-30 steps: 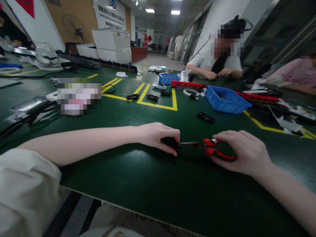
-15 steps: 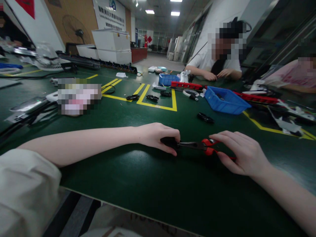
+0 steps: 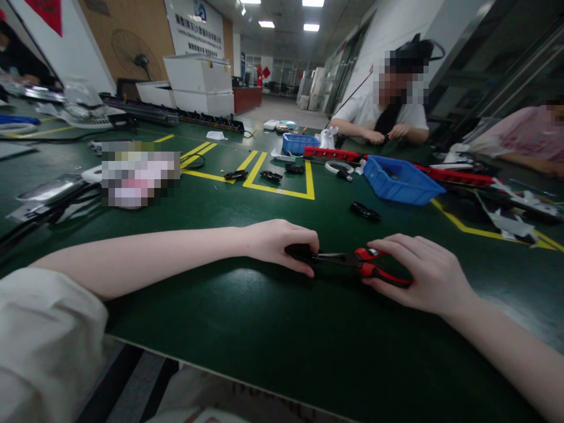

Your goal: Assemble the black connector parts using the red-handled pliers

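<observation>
My left hand (image 3: 284,244) is closed around a small black part (image 3: 301,253), its thumb below and fingers above. Red-and-black pliers (image 3: 365,262) lie in my right hand (image 3: 423,273), with their handles spread between fingers and thumb. The plier jaws point left and reach the black part; whether they grip it is too small to tell. Beyond the pliers, a loose black piece (image 3: 365,211) rests on the green table (image 3: 247,341).
A blue bin (image 3: 403,185) stands at the right, a smaller blue bin (image 3: 300,143) farther back. Several black parts lie near the yellow tape. At the left are a phone-like object (image 3: 141,176) and cables. Across the table sits a person (image 3: 383,120).
My right hand has shifted slightly left, its thumb now lower along the plier handle. The handles look spread wider and more visible. My left hand has barely moved.
</observation>
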Demonstrator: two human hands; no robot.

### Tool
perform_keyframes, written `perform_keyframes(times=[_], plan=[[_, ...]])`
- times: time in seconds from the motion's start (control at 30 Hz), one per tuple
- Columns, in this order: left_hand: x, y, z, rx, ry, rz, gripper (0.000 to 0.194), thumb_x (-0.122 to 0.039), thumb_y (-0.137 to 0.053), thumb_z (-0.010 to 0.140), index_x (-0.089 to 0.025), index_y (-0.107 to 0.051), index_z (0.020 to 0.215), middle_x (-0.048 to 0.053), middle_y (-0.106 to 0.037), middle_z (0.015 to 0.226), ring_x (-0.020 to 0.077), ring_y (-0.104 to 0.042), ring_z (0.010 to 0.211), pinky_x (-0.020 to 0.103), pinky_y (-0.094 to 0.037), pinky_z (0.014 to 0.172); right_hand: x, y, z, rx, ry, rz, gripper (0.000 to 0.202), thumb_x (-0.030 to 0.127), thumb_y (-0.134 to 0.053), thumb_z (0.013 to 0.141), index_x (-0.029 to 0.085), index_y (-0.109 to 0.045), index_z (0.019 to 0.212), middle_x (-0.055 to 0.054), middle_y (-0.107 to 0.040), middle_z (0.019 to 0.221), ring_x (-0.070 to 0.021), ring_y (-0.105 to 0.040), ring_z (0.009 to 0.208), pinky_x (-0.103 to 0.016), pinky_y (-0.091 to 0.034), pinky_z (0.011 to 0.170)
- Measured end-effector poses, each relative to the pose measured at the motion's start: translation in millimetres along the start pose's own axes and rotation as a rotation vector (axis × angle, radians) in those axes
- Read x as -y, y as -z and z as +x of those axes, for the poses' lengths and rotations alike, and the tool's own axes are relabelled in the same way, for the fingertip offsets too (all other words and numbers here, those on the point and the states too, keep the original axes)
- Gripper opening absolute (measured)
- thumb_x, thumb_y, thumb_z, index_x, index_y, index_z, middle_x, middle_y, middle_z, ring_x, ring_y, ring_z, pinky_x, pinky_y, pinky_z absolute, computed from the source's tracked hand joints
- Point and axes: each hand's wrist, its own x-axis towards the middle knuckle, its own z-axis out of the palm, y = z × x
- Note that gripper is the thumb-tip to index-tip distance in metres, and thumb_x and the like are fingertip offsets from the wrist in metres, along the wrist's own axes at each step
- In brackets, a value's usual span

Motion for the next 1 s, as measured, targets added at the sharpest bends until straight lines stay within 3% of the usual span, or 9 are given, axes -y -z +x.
perform_keyframes(times=[0.6,1.0], plan=[[-0.6,0.1,-0.7,-0.012,0.009,-0.032,0.031,-0.039,-0.076,0.085,-0.017,-0.065,0.104,0.004,-0.069,0.094,0.0150,-0.064,0.081,0.023,-0.046,0.067,-5.6,-4.5,-2.0,0.101,-0.036,0.119,0.037,0.037,-0.063,0.085,0.021,-0.062,0.118,-0.011,-0.071,0.105,-0.0259,-0.072,0.083,-0.036,-0.058,0.066],[0.7,-1.1,-1.1,-0.090,-0.033,-0.056,0.030,-0.039,-0.076,0.085,-0.016,-0.064,0.101,0.004,-0.071,0.091,0.0132,-0.066,0.077,0.021,-0.047,0.064,-10.1,0.1,-3.5,0.007,-0.009,0.031,0.048,0.033,-0.065,0.086,0.027,-0.052,0.132,-0.012,-0.069,0.105,-0.0313,-0.071,0.087,-0.045,-0.059,0.066]])
